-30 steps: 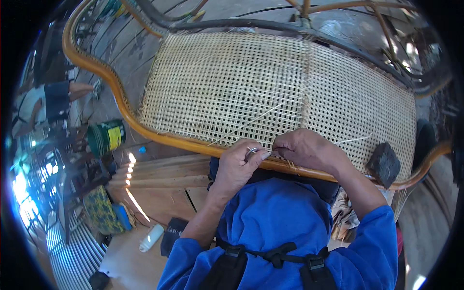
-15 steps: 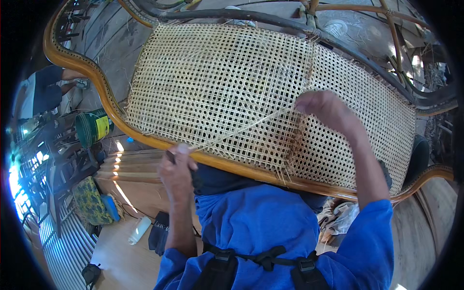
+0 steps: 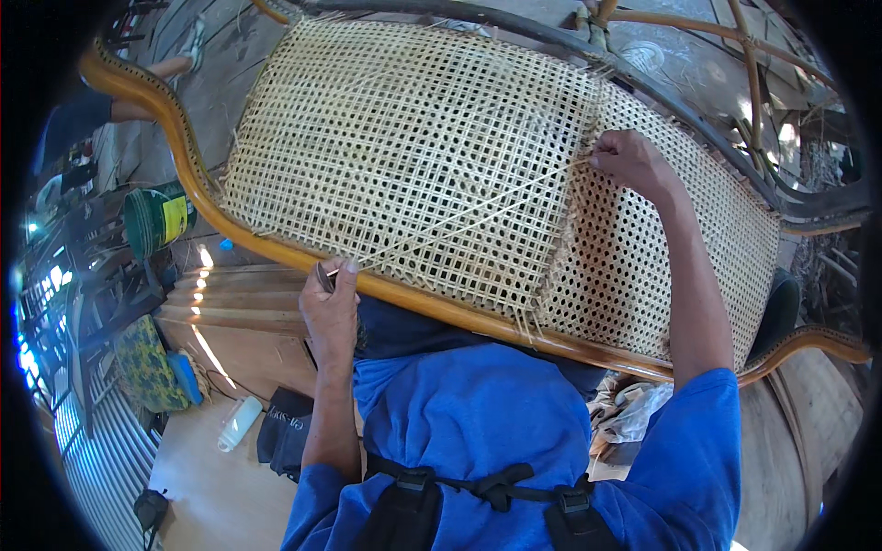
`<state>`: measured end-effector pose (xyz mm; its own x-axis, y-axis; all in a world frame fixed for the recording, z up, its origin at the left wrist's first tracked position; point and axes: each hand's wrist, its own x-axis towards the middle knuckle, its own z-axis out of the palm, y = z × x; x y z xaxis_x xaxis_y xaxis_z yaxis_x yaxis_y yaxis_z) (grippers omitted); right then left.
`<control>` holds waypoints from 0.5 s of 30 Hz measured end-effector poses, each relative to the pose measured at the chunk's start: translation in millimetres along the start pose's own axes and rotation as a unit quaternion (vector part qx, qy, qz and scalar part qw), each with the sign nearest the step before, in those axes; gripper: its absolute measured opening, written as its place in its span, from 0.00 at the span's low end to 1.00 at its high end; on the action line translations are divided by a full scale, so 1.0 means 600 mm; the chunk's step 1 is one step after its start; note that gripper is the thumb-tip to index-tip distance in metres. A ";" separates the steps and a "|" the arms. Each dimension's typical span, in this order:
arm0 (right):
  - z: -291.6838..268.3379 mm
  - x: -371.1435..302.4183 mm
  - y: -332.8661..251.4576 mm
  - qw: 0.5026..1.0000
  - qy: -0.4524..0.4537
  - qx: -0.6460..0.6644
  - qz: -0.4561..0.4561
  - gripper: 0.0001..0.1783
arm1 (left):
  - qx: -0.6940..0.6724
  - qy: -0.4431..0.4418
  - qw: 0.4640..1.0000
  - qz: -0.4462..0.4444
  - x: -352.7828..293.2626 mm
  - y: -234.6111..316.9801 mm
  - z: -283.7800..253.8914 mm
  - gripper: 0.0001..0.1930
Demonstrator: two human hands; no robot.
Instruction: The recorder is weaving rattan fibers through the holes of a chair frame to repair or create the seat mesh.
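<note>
A woven cane panel (image 3: 413, 138) stretches across a curved, varnished wooden frame (image 3: 441, 314) in front of me. My right hand (image 3: 636, 167) is closed in a pinch on a thin pale cane strand (image 3: 496, 204), near the seam where the panel bends. The strand runs slantwise over the weave toward my left hand (image 3: 331, 312), which is closed at the frame's near rail. A small dark tool (image 3: 323, 277) sticks out of the left fingers; its kind is unclear. Whether the left fingertips also grip the strand is hard to make out.
Loose strand ends (image 3: 525, 326) poke out at the near rail. Dark poles (image 3: 514, 26) run along the far edge. At left stand a green bucket (image 3: 152, 220) and a person's leg (image 3: 152, 78). A bottle (image 3: 241, 422) and a dark cloth bag (image 3: 285, 430) lie lower left.
My right hand has moved up and slightly right with the strand, and two slanting lines of strand now show. The left hand stays by the rail. The whole view has shifted a little.
</note>
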<state>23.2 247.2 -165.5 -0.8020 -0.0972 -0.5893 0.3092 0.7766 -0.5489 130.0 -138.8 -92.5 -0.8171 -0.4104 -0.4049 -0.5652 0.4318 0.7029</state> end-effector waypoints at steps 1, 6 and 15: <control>0.000 0.001 0.005 1.000 0.010 -0.005 -0.009 0.08 | -0.025 0.013 1.000 -0.012 -0.001 -0.002 0.001 0.12; 0.003 0.010 0.002 0.999 0.007 -0.006 0.031 0.09 | 0.007 0.001 1.000 -0.029 -0.005 0.002 -0.005 0.11; -0.022 -0.015 0.025 0.998 0.041 0.036 0.018 0.12 | 0.009 -0.031 0.999 -0.012 -0.013 0.054 -0.009 0.11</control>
<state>28.3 267.7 -160.3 -0.8284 -0.0169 -0.5599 0.3714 0.7317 -0.5715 118.7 -126.1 -63.4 -0.8087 -0.3705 -0.4569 -0.5858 0.4368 0.6827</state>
